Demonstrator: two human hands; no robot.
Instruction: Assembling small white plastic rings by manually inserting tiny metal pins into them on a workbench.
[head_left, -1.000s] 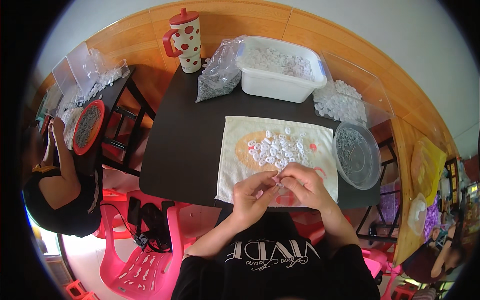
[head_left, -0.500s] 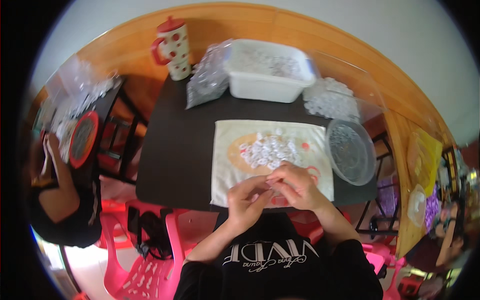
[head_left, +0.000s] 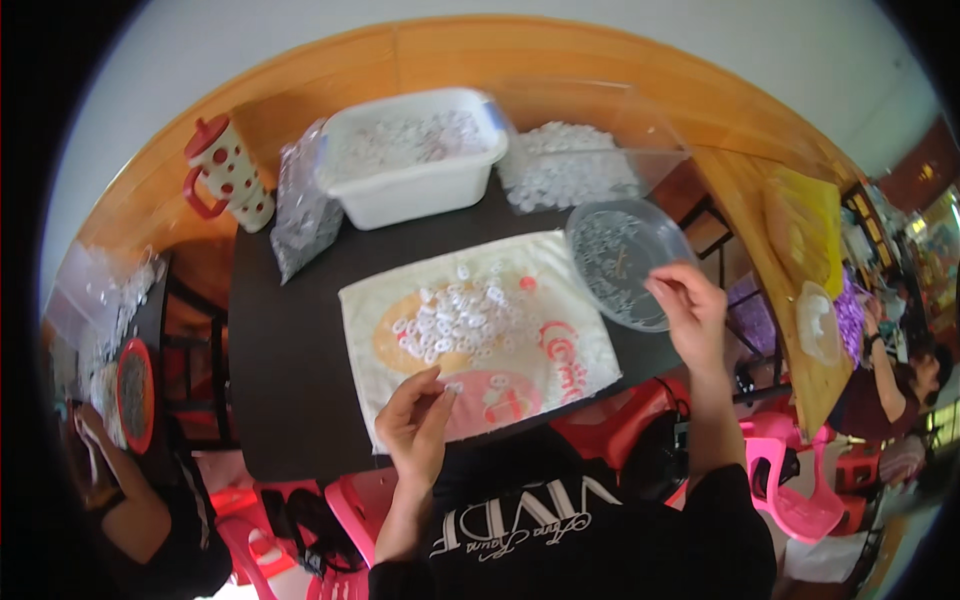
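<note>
Currently, left hand (head_left: pixel 414 430): pinching small white piece (head_left: pixel 454 388).
Right hand (head_left: pixel 696 315): fingers curled at round clear plastic tub (head_left: pixel 658 238); whether pinching, I cannot tell.
Cream cloth (head_left: pixel 570 275): heaped white oval rings (head_left: pixel 465 318).

Pale wall (head_left: pixel 820 90) across the top; orange wood panelling (head_left: pixel 440 55) curving beneath it; black table (head_left: pixel 285 340) at centre; pink plastic chair (head_left: pixel 803 513) at lower right.
</note>
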